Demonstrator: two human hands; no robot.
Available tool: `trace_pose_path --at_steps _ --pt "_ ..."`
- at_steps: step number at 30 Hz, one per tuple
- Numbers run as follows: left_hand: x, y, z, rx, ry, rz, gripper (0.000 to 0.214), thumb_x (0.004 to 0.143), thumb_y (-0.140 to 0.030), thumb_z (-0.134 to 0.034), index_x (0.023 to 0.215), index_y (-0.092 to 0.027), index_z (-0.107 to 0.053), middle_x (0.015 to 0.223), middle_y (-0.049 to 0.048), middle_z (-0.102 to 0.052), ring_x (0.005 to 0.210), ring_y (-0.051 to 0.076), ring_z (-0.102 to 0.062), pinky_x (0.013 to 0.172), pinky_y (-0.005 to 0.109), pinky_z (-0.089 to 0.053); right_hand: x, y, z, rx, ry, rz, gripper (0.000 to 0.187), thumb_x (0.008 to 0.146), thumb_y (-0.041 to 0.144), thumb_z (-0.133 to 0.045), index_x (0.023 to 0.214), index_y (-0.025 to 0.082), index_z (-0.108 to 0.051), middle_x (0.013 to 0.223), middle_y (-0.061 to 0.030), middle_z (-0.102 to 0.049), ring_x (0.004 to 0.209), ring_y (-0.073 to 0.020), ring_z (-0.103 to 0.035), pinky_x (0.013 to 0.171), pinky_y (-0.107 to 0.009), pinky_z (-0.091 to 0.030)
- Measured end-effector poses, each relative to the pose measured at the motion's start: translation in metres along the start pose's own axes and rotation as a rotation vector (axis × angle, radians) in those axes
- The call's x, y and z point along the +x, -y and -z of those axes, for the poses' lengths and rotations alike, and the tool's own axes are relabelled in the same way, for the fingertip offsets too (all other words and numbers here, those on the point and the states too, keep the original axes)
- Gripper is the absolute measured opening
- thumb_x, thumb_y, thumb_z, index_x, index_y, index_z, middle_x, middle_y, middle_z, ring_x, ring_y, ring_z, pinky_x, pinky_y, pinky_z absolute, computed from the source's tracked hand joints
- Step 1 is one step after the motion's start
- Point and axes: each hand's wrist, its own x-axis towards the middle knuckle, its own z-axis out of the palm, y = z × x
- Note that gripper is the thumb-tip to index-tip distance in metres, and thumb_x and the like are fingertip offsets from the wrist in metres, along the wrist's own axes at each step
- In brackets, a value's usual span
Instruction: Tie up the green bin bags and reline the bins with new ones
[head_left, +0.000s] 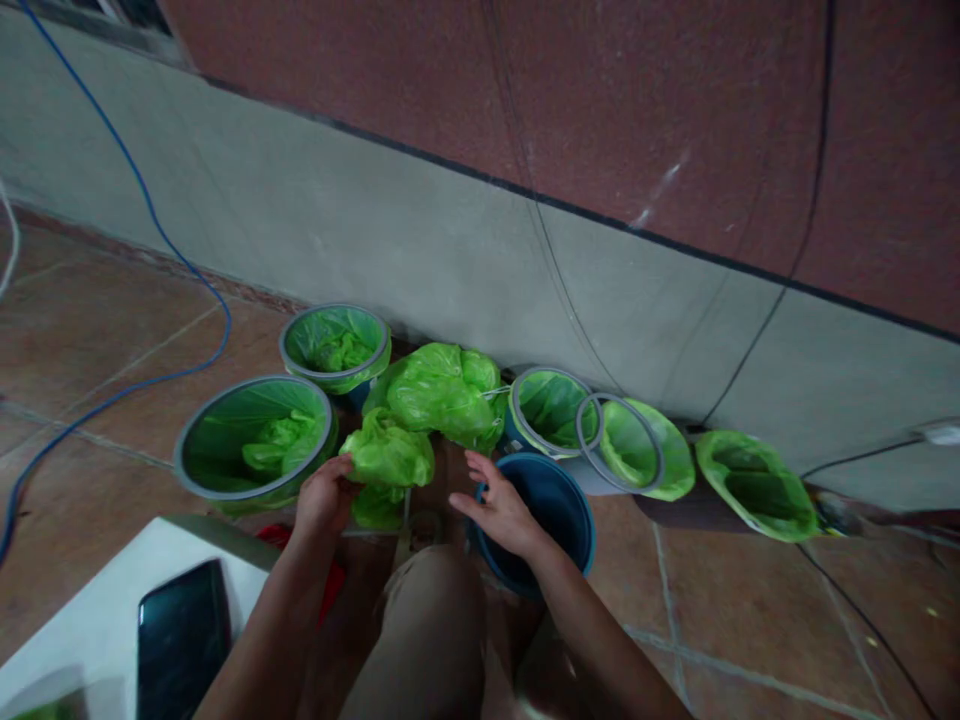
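My left hand (pixel 324 497) is closed on the edge of a crumpled green plastic bag (pixel 390 450), which hangs bunched up in front of me. My right hand (pixel 504 508) has its fingers spread and holds nothing. It hovers over the near rim of a blue bin (pixel 574 510) that has no bag in it. Behind the held bag lies a larger heap of green plastic bags (pixel 446 390). A grey-rimmed bin (pixel 196 480) lined with a green bag stands just left of my left hand.
Another lined bin (pixel 304 318) stands by the wall at left. To the right are a lined bin (pixel 517 385), a loose grey ring (pixel 660 470) leaning on a bag-covered bin, and another bag-covered bin (pixel 806 515). A phone (pixel 184 635) lies on a white surface (pixel 112 610). A blue cable (pixel 135 170) crosses the floor.
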Motion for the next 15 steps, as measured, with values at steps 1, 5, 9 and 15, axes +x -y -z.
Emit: trace_pose_path --at_steps 1,5,9,15 --pt "-0.013 -0.009 -0.005 -0.042 0.096 0.026 0.025 0.062 -0.022 -0.057 0.085 -0.012 -0.065 0.088 0.0087 -0.072 0.084 0.023 -0.067 0.069 0.031 -0.056 0.009 0.012 -0.008 -0.025 0.031 0.032 0.081 0.070 0.039 -0.074 0.142 0.024 -0.040 0.144 -0.0122 -0.047 0.126 -0.0269 -0.051 0.101 -0.044 -0.045" --pt "-0.058 -0.041 -0.024 -0.049 0.401 0.117 0.027 0.069 -0.027 -0.055 0.091 -0.013 -0.064 0.098 0.0114 -0.071 0.088 0.024 -0.068 0.072 0.034 -0.057 0.030 0.050 -0.026 -0.071 0.000 0.117 0.073 0.070 0.026 -0.070 0.138 0.020 -0.045 0.132 -0.0098 -0.058 0.120 -0.0229 -0.055 0.103 -0.039 -0.042" --pt "-0.082 -0.053 -0.037 -0.036 0.436 0.179 0.053 0.082 -0.051 -0.050 0.122 -0.017 -0.055 0.114 0.0133 -0.068 0.093 0.028 -0.068 0.067 0.038 -0.057 0.014 0.072 -0.019 -0.124 -0.166 0.270 0.051 0.070 0.004 -0.047 0.114 0.020 -0.064 0.110 -0.0055 -0.068 0.106 -0.0194 -0.062 0.097 -0.034 -0.046" --pt "-0.113 -0.056 -0.066 -0.120 0.596 0.105 0.066 0.063 -0.034 -0.079 0.123 -0.017 -0.057 0.103 0.0094 -0.073 0.090 0.026 -0.070 0.076 0.035 -0.057 -0.045 0.099 -0.001 -0.284 -0.076 0.471 0.049 0.069 0.002 -0.045 0.106 0.023 -0.070 0.095 -0.0048 -0.068 0.094 -0.0185 -0.062 0.086 -0.030 -0.050"
